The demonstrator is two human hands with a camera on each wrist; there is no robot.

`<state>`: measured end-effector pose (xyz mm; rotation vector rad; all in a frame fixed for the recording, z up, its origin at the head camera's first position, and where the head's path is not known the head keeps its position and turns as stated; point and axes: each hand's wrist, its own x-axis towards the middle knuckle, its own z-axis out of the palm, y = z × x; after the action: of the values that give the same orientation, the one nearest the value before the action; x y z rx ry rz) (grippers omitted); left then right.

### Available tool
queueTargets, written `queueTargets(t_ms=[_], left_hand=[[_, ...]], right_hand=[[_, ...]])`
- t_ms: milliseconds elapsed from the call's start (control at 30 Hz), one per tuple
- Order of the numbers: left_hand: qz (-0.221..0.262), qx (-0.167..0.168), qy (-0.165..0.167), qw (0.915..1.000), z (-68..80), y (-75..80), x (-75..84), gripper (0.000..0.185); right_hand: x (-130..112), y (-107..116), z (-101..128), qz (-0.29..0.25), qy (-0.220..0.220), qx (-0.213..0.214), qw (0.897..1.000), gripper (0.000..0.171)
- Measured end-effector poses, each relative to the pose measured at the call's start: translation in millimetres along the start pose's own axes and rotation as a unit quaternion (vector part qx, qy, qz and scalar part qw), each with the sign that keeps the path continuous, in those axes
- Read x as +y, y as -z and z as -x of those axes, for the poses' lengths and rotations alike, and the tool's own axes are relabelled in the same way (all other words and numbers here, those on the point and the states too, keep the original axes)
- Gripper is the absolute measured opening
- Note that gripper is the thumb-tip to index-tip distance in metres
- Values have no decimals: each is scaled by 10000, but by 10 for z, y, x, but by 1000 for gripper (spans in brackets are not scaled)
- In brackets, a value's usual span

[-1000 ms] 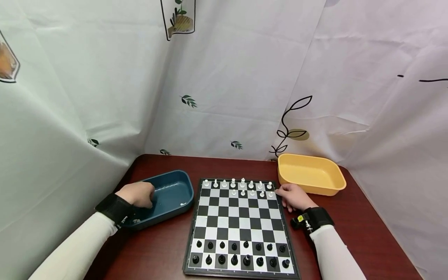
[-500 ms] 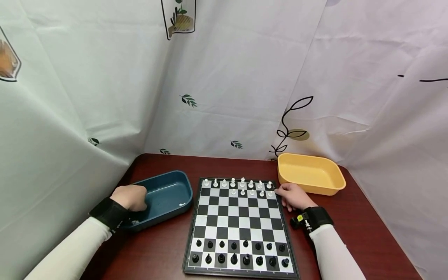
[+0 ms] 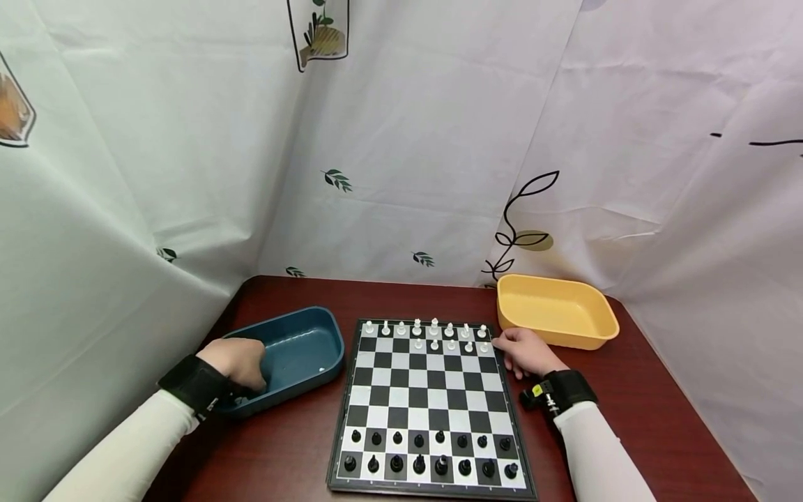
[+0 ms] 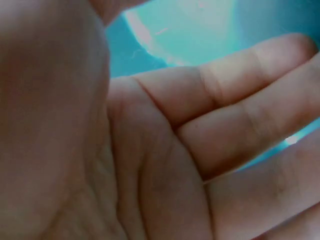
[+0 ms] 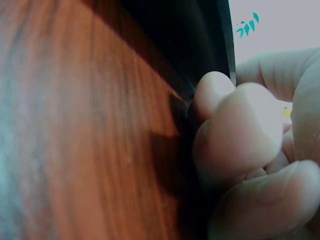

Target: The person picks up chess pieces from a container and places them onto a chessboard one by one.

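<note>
A chessboard [image 3: 431, 404] lies mid-table, one tray [image 3: 301, 328] to its left, another tray [image 3: 555, 310] behind its right corner

A yellow tray [image 3: 557, 312] sits on the dark red surface [image 3: 652, 418]. Behind the yellow tray hangs a white curtain [image 3: 408, 139] printed with leaves and line-drawn plants.

Two trays, blue [image 3: 295, 352] and yellow [image 3: 555, 310]; one chessboard [image 3: 429, 404]; perhaps sixteen black pieces [image 3: 429, 453].

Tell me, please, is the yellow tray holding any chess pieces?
No, the yellow tray shows only its bare inside in the head view.
</note>
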<state>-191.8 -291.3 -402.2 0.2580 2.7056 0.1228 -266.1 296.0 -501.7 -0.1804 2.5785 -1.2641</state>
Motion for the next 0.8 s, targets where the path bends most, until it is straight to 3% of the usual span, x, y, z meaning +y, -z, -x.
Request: queueTargets(t_ms=[267,400,567,800], left_hand=[[46,-114,-148,9998,15,-22,10,28],[113,-93,-522,9985,15,-52,24,37],[320,-164,-947,9949,1,-59,29,32],[706,-419,-1589,9839,-72,-52,16,33]], right_hand=[[3,14,-10,-6,-36,-27,10000,33],[11,12,-11,-41,-20,-15,10000,34],[22,6,-13,-44,-8,15,10000,33],[10,9,-13,-12,-17,15,10000,33]])
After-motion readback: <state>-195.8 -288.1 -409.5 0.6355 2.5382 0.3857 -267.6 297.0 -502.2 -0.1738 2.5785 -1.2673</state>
